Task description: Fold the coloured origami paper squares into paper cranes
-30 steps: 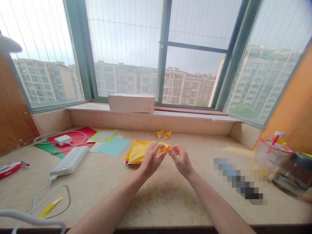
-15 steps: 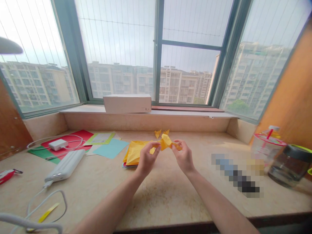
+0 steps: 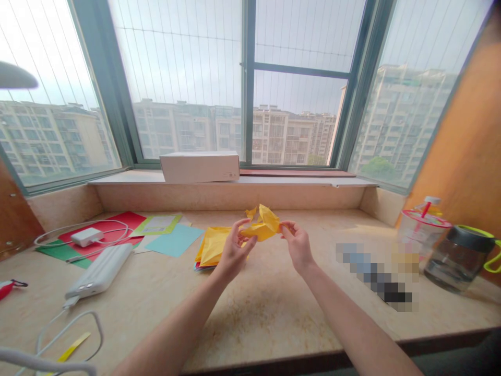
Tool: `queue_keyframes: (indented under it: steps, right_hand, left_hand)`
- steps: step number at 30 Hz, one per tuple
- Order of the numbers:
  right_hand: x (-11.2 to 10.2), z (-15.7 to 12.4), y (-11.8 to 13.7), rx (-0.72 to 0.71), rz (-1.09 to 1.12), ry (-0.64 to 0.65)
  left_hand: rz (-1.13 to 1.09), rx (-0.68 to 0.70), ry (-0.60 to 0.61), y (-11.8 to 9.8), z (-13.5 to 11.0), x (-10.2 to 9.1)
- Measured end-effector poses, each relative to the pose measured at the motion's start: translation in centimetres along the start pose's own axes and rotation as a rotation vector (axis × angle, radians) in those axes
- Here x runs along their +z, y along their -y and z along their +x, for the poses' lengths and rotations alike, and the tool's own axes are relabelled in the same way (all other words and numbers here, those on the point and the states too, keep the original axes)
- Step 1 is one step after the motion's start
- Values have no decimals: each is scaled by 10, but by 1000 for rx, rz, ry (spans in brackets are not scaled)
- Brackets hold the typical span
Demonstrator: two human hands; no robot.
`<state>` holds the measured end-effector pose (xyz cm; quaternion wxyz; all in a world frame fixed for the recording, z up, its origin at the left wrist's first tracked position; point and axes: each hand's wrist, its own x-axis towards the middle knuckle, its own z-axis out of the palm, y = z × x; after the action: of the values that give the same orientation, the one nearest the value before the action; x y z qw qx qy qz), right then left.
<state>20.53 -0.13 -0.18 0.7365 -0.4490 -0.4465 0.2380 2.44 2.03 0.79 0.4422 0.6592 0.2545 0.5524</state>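
Note:
Between my hands, above the countertop, is a folded yellow origami bird (image 3: 266, 223). My left hand (image 3: 235, 248) pinches its left end between thumb and fingers. On the other side, my right hand (image 3: 298, 245) is closed on its right tip. Behind it a small yellow folded paper figure (image 3: 251, 213) stands on the counter, partly covered by the held piece. A stack of yellow paper (image 3: 213, 248), with other colours at its bottom edge, lies beside my left hand.
Coloured sheets (image 3: 176, 239) lie at the left with a white charger (image 3: 86, 237) and a power bank (image 3: 99, 271) with cables. At the right stand a cup with a red straw (image 3: 425, 224) and a dark-lidded bottle (image 3: 456, 261). A white box (image 3: 199, 167) rests on the sill.
The origami bird has turned and shows a larger upright flap. My left hand's fingers have opened out a little and shifted along its edge. The view has moved slightly right.

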Motion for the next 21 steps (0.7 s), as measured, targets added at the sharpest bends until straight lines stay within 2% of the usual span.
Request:
queue_keyframes:
  steps: [4,10,13,17,21]
  right_hand:
    - [0,-1,3,-17,63,27]
    - [1,-5,4,22,123,165]
    - [1,-5,4,65,141,191]
    - [0,-4,4,94,159,142]
    - [-1,-2,2,126,205,112]
  left_hand:
    - [80,-20,96,-4,-1,-4]
    - [169,-57,210,-5,-2,-3]
    - [37,-133,209,-7,-3,-1]
    - [-111,-243,167,-13,-3,0]
    - [-189,-233,137,-11,-2,-2]
